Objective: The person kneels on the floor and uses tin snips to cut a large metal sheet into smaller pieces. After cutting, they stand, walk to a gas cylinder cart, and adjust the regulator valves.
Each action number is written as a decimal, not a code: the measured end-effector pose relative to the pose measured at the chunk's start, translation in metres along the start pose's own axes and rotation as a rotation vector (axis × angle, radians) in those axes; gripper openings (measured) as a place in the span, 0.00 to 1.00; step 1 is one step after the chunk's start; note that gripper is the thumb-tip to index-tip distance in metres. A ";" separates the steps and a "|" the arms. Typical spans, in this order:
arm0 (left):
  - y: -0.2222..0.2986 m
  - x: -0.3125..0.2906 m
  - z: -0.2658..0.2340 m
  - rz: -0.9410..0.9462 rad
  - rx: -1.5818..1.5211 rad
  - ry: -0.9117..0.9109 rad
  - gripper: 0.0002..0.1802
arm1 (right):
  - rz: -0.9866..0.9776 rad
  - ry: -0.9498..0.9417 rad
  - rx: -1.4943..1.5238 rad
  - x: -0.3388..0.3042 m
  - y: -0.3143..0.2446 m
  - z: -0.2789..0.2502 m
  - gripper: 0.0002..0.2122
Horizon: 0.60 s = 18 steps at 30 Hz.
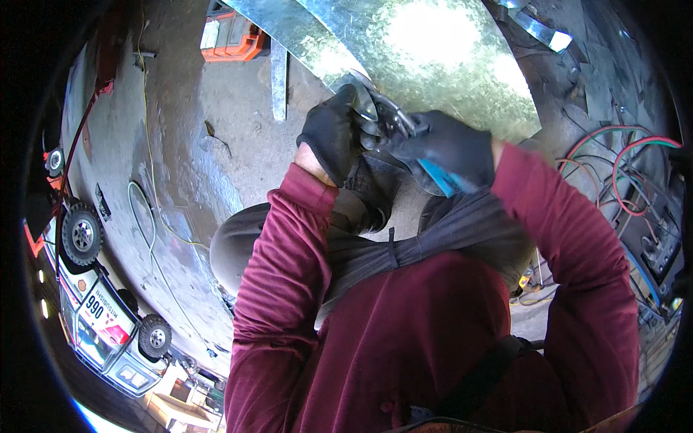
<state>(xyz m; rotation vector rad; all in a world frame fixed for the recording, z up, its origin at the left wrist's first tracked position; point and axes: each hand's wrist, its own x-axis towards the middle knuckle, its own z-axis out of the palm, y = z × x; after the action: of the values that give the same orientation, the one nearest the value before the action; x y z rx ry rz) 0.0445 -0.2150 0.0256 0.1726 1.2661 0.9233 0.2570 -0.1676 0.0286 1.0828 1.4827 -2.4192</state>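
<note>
A large shiny metal sheet [462, 94] slopes in front of me, with bright glare on it and a long straight line across its left part. My right hand [451, 148], in a black glove, is closed round what look like snips, with blue handles [438, 177] below the palm. Their dark metal head [390, 115] lies at the sheet's near edge, its jaws partly hidden. Beside it, my gloved left hand [333, 130] grips a narrow, bent metal strip [364, 107] at the sheet's near left corner. Fingers of both hands nearly touch.
An orange and grey case [232, 37] and a flat metal bar [279, 79] lie on the concrete floor beyond my left hand. Red and green hoses [621, 166] coil at the right. A yellow cable [146, 108] runs along the left, near a parked vehicle [115, 317]. My bent knees are below the sheet.
</note>
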 end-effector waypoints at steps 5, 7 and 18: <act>-0.007 0.004 -0.001 0.027 -0.025 -0.022 0.20 | -0.113 -0.169 0.051 0.015 -0.004 -0.029 0.12; -0.009 0.004 -0.001 0.035 -0.025 -0.001 0.20 | -0.170 -0.157 0.032 0.016 0.002 -0.027 0.12; -0.011 -0.012 0.004 0.237 0.421 -0.031 0.18 | -0.042 0.091 0.017 0.016 0.023 -0.006 0.13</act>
<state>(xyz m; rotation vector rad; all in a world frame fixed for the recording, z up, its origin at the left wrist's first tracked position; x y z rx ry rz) 0.0535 -0.2291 0.0294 0.6772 1.4194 0.8388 0.2579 -0.1698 0.0000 1.1923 1.5289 -2.4455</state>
